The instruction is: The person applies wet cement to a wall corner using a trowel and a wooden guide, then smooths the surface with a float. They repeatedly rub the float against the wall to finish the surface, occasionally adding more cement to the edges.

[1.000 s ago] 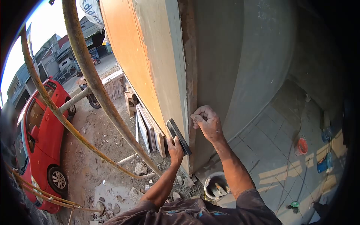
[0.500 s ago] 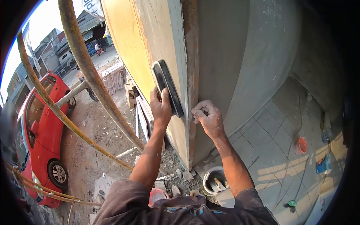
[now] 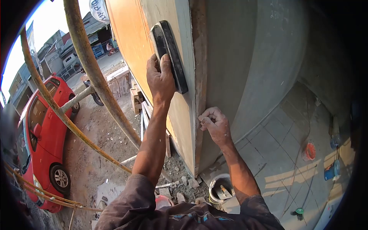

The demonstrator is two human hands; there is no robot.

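Observation:
My left hand (image 3: pixel 160 82) grips a long black plastering float (image 3: pixel 172 57), thumb and fingers closed around its back. The float stands nearly upright, over the narrow plastered wall face (image 3: pixel 168 15) just left of the corner. A long wooden batten (image 3: pixel 200 57) runs down that corner. My right hand (image 3: pixel 216 125) is lower, at the batten's right side, with fingers curled and thumb pressed against them. Its fingertips are right at the batten; whether they hold anything I cannot tell. To the right of the corner extends a grey plastered wall (image 3: pixel 226 50).
Below my right arm stands a bucket (image 3: pixel 212 193) with a trowel (image 3: pixel 225 191) inside. Rusty scaffold pipes (image 3: pixel 86 50) cross the left side, before a red car (image 3: pixel 48 134). Rubble (image 3: pixel 188 188) lies at the wall's foot. A red container (image 3: pixel 309 151) sits on the tiled floor (image 3: pixel 268 153).
My left hand has moved up the wall with the float. My right hand stays curled at the batten, shifted slightly down and right in view. The camera view has shifted a little.

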